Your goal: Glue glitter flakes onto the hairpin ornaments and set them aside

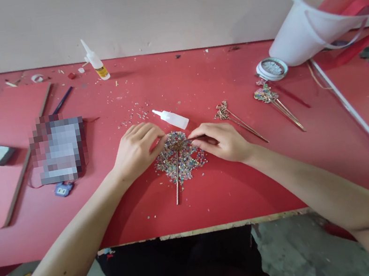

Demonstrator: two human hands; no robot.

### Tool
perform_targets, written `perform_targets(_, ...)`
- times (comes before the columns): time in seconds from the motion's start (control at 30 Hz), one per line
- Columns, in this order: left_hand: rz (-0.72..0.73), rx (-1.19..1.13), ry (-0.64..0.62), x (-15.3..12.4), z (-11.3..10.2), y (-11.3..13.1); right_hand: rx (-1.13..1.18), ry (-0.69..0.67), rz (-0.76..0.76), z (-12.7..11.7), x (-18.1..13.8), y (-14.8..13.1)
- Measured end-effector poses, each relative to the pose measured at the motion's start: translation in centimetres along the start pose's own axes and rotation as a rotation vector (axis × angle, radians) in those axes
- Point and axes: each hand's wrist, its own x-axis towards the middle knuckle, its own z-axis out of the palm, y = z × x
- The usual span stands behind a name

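A metal hairpin (177, 177) lies over a pile of small multicoloured sequin-like pieces (192, 163), its ornamental head away from me and its prongs toward me. My left hand (141, 145) is closed, with thumb and fingertips pinched at the left edge of the hairpin's head. From the right, my right hand (223, 138) grips a thin dark stick-like tool (202, 137), its tip at the head's right side. Just beyond the head lies a white glue bottle (174, 119). The exact contact at the fingertips is too small to make out.
Two more hairpins, one bare (239, 123) and one decorated (278, 102), lie rightward. Behind them are a small round tub (271, 69) and a white bucket (301, 31). Another glue bottle (97, 63) stands at the back. A blurred-out phone-like object (61, 150) lies left.
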Motion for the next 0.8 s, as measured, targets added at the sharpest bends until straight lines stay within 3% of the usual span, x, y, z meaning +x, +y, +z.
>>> perform_targets(0.13, -0.021, -0.049, 0.075, -0.1, -0.5, 0.7, 0.012, -0.031, -0.084, -0.2, -0.4, 0.2)
perform_targets(0.43, 0.504, -0.102, -0.057, 0.0, -0.1, 6.3, -0.028, -0.223, -0.112, -1.0, -1.8, 0.3)
perform_targets(0.5, 0.504, -0.117, -0.081, 0.4, 0.3, 5.7, -0.021, -0.232, -0.111, -0.9, -1.8, 0.3)
perform_targets(0.63, 0.237, -0.094, 0.021, 1.2, 0.9, 1.9, -0.043, -0.219, -0.140, -0.8, -1.6, 0.3)
perform_targets(0.8, 0.183, 0.059, 0.026, 1.2, 1.2, -2.2, -0.053, -0.230, -0.168, -0.8, -1.4, 0.0)
